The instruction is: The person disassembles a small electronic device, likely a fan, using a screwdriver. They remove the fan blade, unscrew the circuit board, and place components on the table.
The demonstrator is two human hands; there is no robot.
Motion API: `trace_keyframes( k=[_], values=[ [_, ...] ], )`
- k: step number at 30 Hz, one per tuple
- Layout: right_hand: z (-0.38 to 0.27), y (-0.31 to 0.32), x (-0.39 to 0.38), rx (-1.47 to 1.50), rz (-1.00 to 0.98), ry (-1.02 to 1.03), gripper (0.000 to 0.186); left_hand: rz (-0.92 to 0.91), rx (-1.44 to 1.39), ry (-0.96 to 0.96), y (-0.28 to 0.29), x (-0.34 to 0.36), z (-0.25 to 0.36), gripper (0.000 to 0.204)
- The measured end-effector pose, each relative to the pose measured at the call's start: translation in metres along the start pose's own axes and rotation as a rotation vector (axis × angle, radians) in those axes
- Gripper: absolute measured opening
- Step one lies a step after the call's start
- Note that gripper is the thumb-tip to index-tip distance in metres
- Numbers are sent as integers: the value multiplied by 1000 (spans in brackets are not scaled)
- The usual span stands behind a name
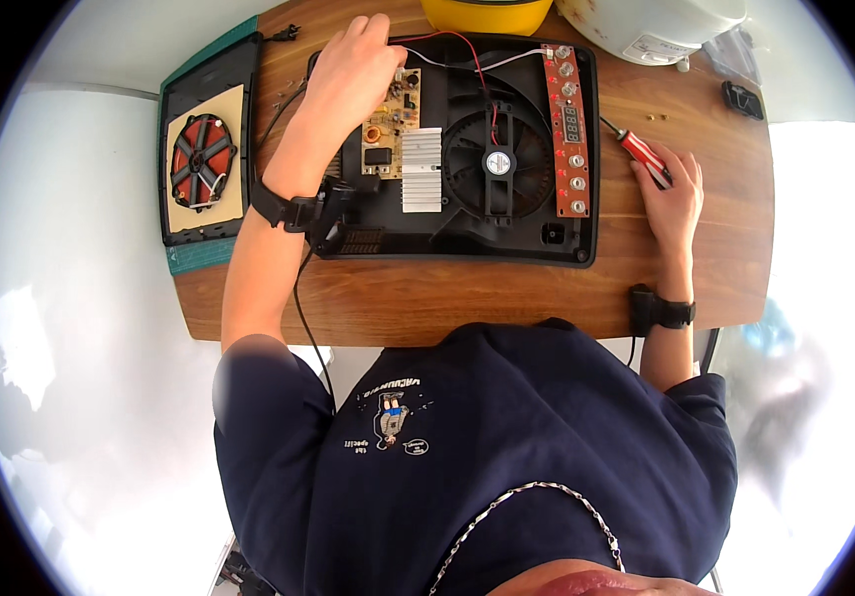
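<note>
Navy T-shirt (537,427): legible white lettering, upside down, around a cartoon figure, with more in a small oval bubble.
Fan sticker (498,163): round, white, dark print too fine to read.
Control board (564,149): tiny markings, illegible; four-digit segment display (572,124).
White container (646,18): pale label (649,47), unreadable small print.

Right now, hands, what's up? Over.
Left hand at top end of tan circuit board. Right hand holding red-handled screwdriver. Red wire beside left hand.

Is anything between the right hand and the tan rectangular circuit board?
Yes: from the right hand, holding a red-handled screwdriver, the way leftward to the tan board crosses the narrow red display board, then the round black fan.
</note>
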State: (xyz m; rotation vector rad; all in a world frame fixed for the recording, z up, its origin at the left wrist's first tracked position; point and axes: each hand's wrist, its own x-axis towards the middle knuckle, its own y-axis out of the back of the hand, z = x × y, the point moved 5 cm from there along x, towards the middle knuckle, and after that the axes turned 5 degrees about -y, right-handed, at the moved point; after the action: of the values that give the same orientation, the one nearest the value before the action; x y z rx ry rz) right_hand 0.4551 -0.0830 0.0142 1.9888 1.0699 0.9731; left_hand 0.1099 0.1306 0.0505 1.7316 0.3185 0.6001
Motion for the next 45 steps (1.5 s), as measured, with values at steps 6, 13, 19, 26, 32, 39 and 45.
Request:
trace_keyframes(
  k=[6, 13, 19, 26, 32, 39, 45],
  values=[
    [-9, -10, 6, -19, -32, 3, 36, 12, -65, 47, 4, 2, 0, 12],
    [-17, -12, 15, 54, -91, -8, 36, -42, -166, 104, 19, 6, 5, 11],
    [-27, -17, 24, 81, -100, -16, 35, -29, -176, 93, 16, 8, 5, 13],
    [-32, -20, 41, 169, -173, -29, 29, 37, -153, 104, -1, 2, 1, 8],
    [-79, -1, 51, 296, 80, 152, 29, 57, -126, 99, -3, 3, -3, 12],
    [-147, -17, 49, 213, -139, 610, 27, 122, -141, 131, -9, -1, -5, 10],
    [-158, -38, 33, 180, -441, 775, 33, 161, -180, 117, -5, -2, -5, 9]
  ],
)
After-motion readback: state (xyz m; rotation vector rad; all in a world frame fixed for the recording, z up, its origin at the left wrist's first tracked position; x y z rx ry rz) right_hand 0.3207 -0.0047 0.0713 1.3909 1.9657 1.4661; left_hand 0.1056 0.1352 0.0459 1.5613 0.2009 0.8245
